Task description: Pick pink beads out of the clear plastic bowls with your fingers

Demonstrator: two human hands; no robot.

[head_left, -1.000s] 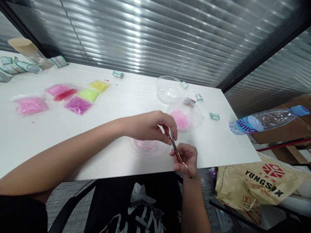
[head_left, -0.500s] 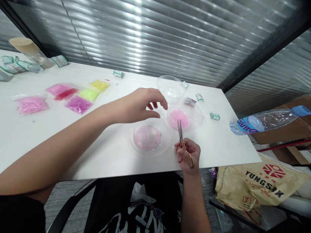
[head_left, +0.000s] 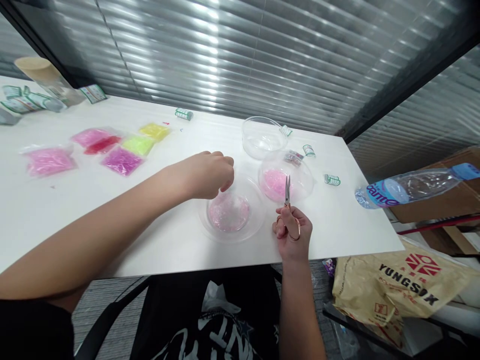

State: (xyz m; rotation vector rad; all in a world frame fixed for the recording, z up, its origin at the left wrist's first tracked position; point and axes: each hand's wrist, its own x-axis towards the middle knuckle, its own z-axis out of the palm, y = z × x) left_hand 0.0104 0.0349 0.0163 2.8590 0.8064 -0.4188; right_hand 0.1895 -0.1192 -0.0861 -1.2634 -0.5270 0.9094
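Observation:
My right hand (head_left: 294, 234) grips a pair of scissors (head_left: 287, 192) with copper-coloured handles, the blades pointing up and away from me. Over the far-left edge of a clear bowl (head_left: 256, 220) is my left hand (head_left: 210, 175), closed with its fingers curled downward. Whatever is between those fingertips, if anything, is hidden. Pale pink bits (head_left: 228, 212) lie at the bottom of this bowl. Just beyond the scissors, a second clear bowl (head_left: 305, 182) contains brighter pink bits (head_left: 275, 182). Farther back stands a third clear bowl (head_left: 247, 142).
Several bags of coloured bits, including a purple bag (head_left: 122, 161) and a yellow bag (head_left: 154, 131), lie at left. Small green-and-white packets (head_left: 332, 180) are scattered toward the back. A plastic bottle (head_left: 416, 187) lies past the table's right edge, above a tan sack (head_left: 397, 285).
My left hand has moved left and slightly down, and its spread fingers have closed. My right hand has shifted slightly right with the scissors, which now point more upright.

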